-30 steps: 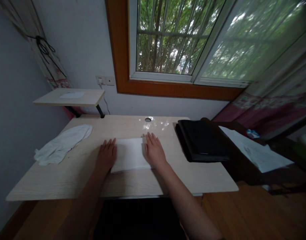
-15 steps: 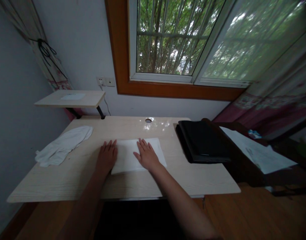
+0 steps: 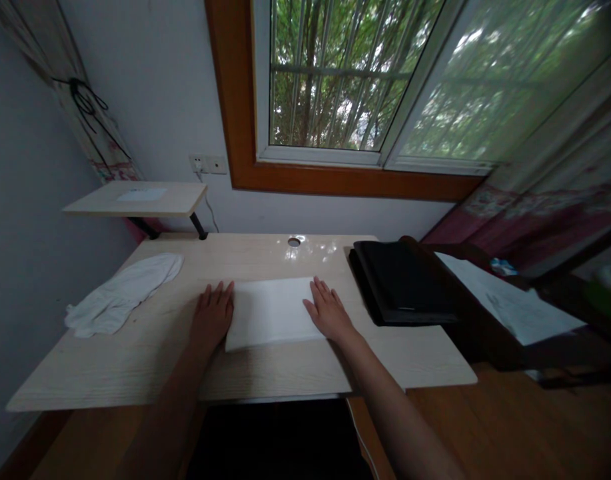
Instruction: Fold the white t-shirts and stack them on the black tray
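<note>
White cloth (image 3: 272, 312), hands (image 3: 213, 317) palm-down at opposite ends, arms (image 3: 385, 387) outstretched

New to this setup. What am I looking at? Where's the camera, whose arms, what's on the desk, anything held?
There is no robot here: these are a person's two bare hands. The one camera is worn on that person's head, looking forward and down, so the arms reach in from the bottom.

On the pale desk lies a flat white piece, probably folded cloth. The left hand lies flat along its left edge; the right hand lies flat at its right edge. Neither hand grips anything.

To the left is a rumpled white cloth, below a small raised shelf. To the right is a black, flat-topped item.
</note>
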The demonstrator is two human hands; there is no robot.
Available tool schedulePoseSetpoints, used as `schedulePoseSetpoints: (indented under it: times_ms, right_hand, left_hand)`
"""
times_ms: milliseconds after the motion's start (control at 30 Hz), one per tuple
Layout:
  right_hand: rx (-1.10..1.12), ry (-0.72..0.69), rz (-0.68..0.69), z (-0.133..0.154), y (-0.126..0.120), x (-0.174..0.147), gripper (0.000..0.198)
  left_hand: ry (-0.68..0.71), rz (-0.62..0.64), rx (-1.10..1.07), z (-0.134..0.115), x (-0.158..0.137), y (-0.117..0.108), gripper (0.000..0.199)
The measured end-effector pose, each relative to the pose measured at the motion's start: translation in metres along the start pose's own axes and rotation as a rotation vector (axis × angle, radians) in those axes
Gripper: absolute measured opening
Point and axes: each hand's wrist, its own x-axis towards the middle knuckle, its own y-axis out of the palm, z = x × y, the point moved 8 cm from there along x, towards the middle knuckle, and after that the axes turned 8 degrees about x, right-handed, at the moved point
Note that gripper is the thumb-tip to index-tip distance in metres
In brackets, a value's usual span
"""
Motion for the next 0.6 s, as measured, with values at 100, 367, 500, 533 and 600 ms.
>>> schedulePoseSetpoints:
  times_ms: [100,367,500,533,600]
  right_hand:
    - [-0.016,0.064,-0.012,-0.021,-0.006,-0.004,0.06]
    - [0.053,-0.113,-0.244,0.002,-0.053,-0.034,0.05]
    - [0.142,-0.409,-0.09,0.042,-0.051,-0.051,0.037]
    - [0.149,-0.465,-0.04,0.049,-0.048,-0.054,0.036]
    - [0.148,-0.529,0.03,0.056,-0.04,-0.057,0.036]
  left_hand:
    - [0.003,0.005,-0.014,-0.001,-0.001,-0.001,0.053]
    - [0.04,-0.008,0.011,-0.001,-0.001,-0.001,0.053]
    - [0.049,-0.034,-0.074,0.007,0.002,0.003,0.056]
    - [0.041,-0.048,-0.109,0.01,0.002,0.004,0.057]
    - [0.013,-0.087,-0.181,0.015,0.002,0.004,0.061]
